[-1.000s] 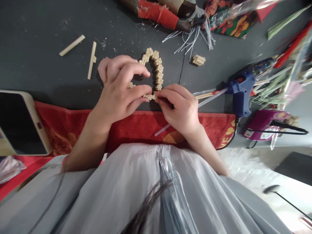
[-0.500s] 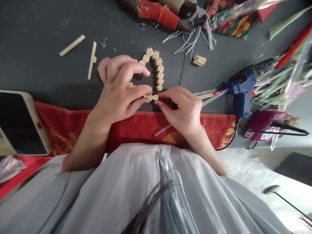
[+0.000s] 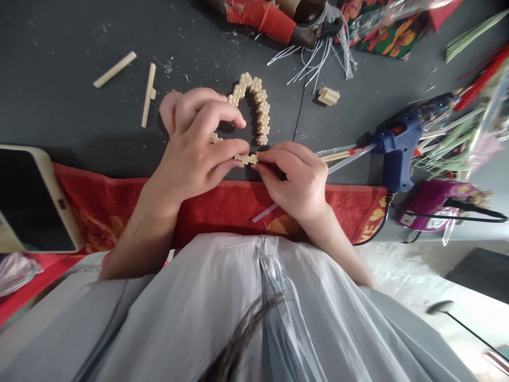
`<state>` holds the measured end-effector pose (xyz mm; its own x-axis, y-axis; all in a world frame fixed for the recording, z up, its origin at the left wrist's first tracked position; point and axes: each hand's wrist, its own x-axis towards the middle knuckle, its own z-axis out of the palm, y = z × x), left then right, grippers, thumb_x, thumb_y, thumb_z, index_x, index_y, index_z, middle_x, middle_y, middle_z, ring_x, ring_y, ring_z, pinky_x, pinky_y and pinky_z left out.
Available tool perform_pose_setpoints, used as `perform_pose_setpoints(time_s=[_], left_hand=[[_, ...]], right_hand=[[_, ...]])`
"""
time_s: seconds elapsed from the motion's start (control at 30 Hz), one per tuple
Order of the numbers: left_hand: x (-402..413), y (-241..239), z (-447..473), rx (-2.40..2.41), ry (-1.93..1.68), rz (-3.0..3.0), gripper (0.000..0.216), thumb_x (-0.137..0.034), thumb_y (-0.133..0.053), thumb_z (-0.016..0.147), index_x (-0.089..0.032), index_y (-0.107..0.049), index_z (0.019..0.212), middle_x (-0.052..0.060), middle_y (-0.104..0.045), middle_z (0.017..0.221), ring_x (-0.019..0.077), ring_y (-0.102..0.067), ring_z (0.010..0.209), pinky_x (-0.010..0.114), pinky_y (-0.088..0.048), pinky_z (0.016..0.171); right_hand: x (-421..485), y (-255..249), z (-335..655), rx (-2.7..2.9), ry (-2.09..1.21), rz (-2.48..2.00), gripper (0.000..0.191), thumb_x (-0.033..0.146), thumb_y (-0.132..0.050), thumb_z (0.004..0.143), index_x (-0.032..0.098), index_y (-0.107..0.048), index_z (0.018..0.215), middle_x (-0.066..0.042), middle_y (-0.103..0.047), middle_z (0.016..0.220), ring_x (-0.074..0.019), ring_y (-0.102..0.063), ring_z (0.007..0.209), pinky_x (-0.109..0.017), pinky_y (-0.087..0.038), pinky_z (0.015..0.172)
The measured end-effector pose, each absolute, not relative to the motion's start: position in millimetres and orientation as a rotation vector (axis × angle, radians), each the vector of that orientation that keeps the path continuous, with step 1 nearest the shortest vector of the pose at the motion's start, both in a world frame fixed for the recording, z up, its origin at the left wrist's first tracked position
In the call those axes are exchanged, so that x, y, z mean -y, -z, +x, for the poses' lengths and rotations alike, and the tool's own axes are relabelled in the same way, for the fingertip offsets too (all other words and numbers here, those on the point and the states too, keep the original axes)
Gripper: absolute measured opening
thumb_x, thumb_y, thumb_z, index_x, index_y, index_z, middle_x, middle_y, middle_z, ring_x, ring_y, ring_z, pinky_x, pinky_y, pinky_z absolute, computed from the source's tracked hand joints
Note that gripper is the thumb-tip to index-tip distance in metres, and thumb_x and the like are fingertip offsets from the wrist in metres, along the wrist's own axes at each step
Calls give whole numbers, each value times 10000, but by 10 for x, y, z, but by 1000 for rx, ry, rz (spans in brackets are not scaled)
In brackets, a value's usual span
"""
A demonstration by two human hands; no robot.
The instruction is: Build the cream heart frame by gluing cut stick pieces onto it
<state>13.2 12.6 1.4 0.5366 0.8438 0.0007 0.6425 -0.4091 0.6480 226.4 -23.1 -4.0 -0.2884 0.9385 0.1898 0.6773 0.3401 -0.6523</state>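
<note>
A short row of cream flower-shaped pieces point(image 3: 247, 159) is pinched between my two hands, just above the table's near side. My left hand point(image 3: 199, 143) grips its left end with thumb and forefinger, the other fingers curled above. At the right end, my right hand point(image 3: 296, 178) holds it between thumb and fingertips. Beyond them on the table lies a curved chain of similar flower-shaped pieces point(image 3: 263, 114), arched like a loop. Its left side is partly hidden behind my left hand.
Pale sticks point(image 3: 115, 69) lie at left, near a phone point(image 3: 35, 199). A blue glue gun point(image 3: 400, 148) sits at right beside a purple box point(image 3: 439, 204). Red-taped pliers point(image 3: 262, 21) and white strands are at the back. A red towel point(image 3: 222, 207) lines the near edge.
Both hands keep their pinch on the row with hardly any movement. The view has shifted slightly, so the things on the table appear a little displaced.
</note>
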Motion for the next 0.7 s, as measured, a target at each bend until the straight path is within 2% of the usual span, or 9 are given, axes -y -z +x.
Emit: perform_pose_setpoints(time_s=[0.5,0.7], left_hand=[[-126,-54,120,-1204,-403,2254,180,-442,-588,941,-320,-715,980,17,-594,1378,332,-447,1375,612,-321,1145],[-121,-74,122,-1217,-383,2249,165,-433,-586,941,-339,-712,993,1,-584,1390,332,-422,1406,603,-284,1172]], right_hand=[[232,-13,2280,2024,-714,-1490,137,282,-623,934,212,-724,872,-36,-728,821,-177,-678,788,-314,-553,746],[217,-80,2290,2058,-723,-1482,107,270,-637,922,207,-714,881,-34,-723,807,-176,-682,763,-305,-557,706]])
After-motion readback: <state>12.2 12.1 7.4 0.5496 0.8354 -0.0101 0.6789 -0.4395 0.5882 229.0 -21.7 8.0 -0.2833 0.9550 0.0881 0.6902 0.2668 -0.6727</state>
